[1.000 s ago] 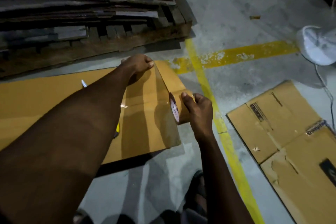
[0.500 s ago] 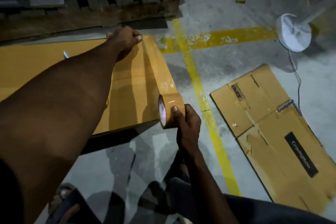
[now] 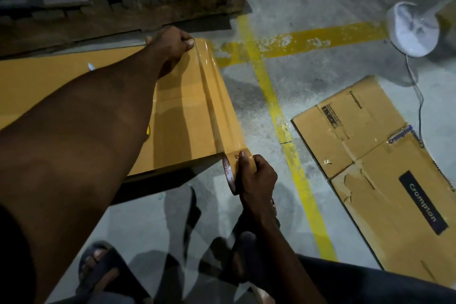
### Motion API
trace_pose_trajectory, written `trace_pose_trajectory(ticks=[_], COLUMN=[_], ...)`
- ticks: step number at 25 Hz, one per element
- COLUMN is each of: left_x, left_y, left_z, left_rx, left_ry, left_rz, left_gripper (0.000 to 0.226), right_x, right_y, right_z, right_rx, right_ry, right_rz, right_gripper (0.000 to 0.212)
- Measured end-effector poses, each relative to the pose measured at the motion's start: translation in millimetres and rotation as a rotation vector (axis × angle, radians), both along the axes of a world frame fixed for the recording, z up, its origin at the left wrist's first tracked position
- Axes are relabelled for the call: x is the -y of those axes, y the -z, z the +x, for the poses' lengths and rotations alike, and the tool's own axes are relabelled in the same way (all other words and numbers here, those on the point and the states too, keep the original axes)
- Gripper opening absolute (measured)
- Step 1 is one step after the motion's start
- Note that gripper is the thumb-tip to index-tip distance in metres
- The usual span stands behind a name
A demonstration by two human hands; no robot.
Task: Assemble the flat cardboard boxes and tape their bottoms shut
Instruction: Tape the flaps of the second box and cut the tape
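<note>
Down low, closest to the person, a foot in a dark sandal (image 3: 98, 264) rests on the grey floor (image 3: 153, 217). Just ahead of it, the right hand (image 3: 257, 177) has its fingers curled tight round a roll (image 3: 232, 171) of brown tape, with the thumb on top. The roll stands on its edge at the near corner of the box (image 3: 177, 126).

From the roll a long strip of tape (image 3: 217, 96) runs away from the right hand, along the right side of the box top, up to the left hand (image 3: 172, 43). The strip looks lifted a little off the cardboard, but the shine makes that hard to tell.

The left hand is at the far edge of the box, with its arm stretched across the top. Its fingers are curled and its thumb pinches the far end of the tape. The box is brown. It lies between the two hands and spreads off to the left of them.

To the right of both hands a yellow line (image 3: 278, 116) is painted on the floor. Past the line lies a flat box (image 3: 370, 168) with a dark label on it.

Beyond the left hand sits a wooden pallet (image 3: 123, 15) stacked with dark sheets. Far off to the right of the left hand stands a white fan base (image 3: 414, 29), and a thin cord (image 3: 417, 89) trails from it.
</note>
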State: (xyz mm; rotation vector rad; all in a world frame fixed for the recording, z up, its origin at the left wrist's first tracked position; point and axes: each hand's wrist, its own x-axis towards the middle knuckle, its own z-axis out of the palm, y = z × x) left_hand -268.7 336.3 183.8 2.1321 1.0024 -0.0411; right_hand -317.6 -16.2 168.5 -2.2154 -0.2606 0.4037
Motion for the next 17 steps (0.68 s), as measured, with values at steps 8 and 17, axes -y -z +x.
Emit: trace_pose_trajectory(ticks=[8, 17], left_x=[2.6, 49.4], left_y=[-5.1, 1.6], left_z=[4.8, -14.6], left_rx=[-0.036, -0.235], left_ry=[0.002, 0.285], left_rz=[0.020, 0.732], left_gripper=[0.035, 0.057], right_x=[-2.7, -11.2], right_y=[18.1, 10.4], right_z=[-2.9, 7.3], right_rx=[-0.084, 0.128], right_ry=[-0.001, -0.059], right_rz=[-0.018, -0.086], right_gripper=[0.051, 0.064])
